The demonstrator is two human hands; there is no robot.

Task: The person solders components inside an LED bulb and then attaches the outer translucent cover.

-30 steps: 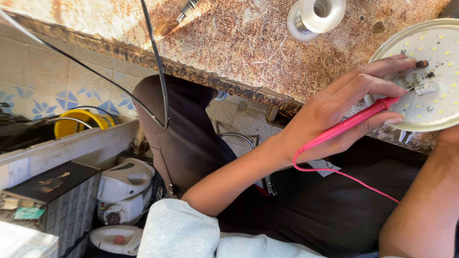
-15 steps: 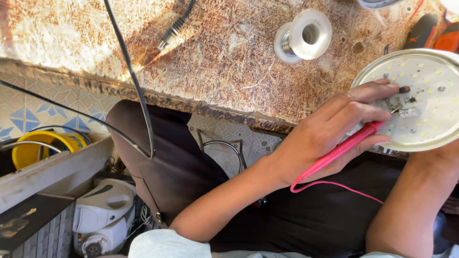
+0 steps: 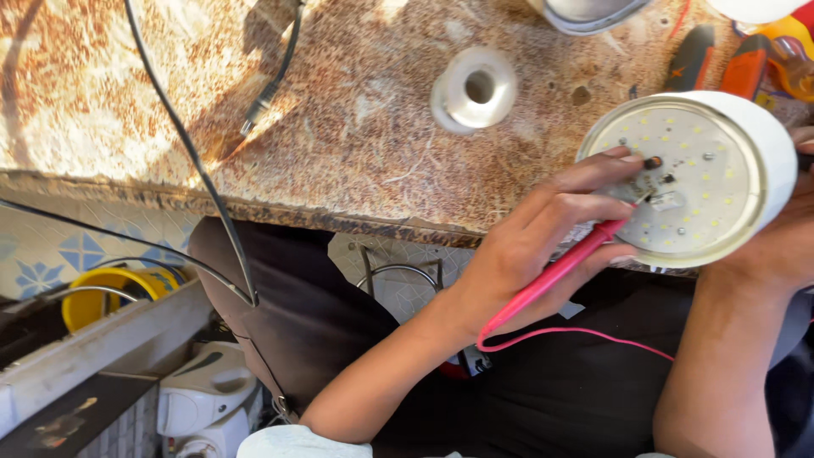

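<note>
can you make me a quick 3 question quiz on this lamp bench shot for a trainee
1. True or false: the left hand holds a pink test probe with its tip on the LED board.
2. What holds the white lamp body at its right side? A) a clamp B) the right hand C) nothing
3. Which small round thing lies on the worn benchtop, left of the lamp?

Key: 1 true. 2 B. 3 the solder spool.
</note>
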